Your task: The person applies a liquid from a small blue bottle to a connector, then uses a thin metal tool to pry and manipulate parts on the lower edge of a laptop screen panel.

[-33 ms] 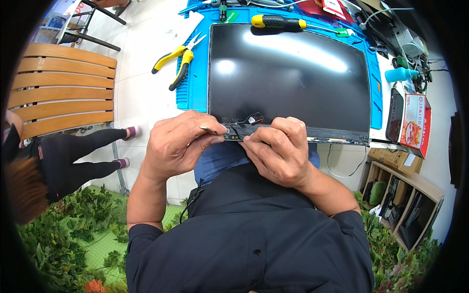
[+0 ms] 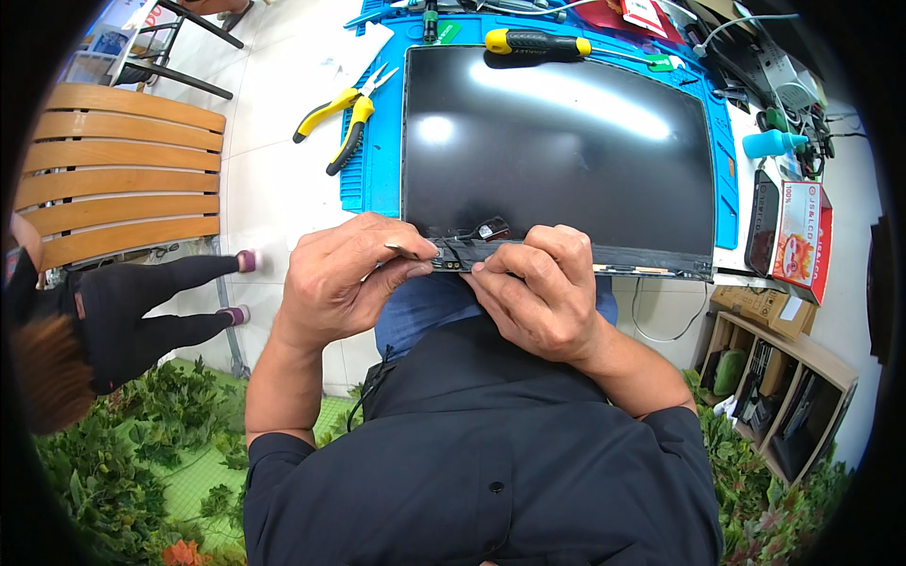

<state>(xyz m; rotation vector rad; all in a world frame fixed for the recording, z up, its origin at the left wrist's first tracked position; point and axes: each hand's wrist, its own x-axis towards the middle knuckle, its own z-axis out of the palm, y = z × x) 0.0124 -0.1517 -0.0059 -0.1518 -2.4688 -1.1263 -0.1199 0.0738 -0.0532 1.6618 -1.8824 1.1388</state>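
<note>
A dark laptop screen (image 2: 566, 160) lies face up on the blue work mat (image 2: 377, 189), its near edge toward me. At the left part of that edge, my left hand (image 2: 344, 274) is closed in a pinch on a slim metal tool (image 2: 402, 251); its working end is hidden by my fingers. My right hand (image 2: 543, 288) is closed, thumb and forefinger pinching the black strip along the screen's near edge. Between my hands, small brass-coloured contacts and a black cable show. A small part with a silvery face (image 2: 493, 228) rests on the screen just beyond.
Yellow-black pliers (image 2: 349, 118) lie left of the screen, a yellow-black screwdriver (image 2: 538, 43) across its far edge. A turquoise bottle (image 2: 774, 143) and a red-white box (image 2: 802, 236) stand right. A slatted bench (image 2: 123, 174) and another person's legs (image 2: 170, 283) are left.
The other person at the left has shifted slightly, the feet a little further left. My hands and the screen look unmoved.
</note>
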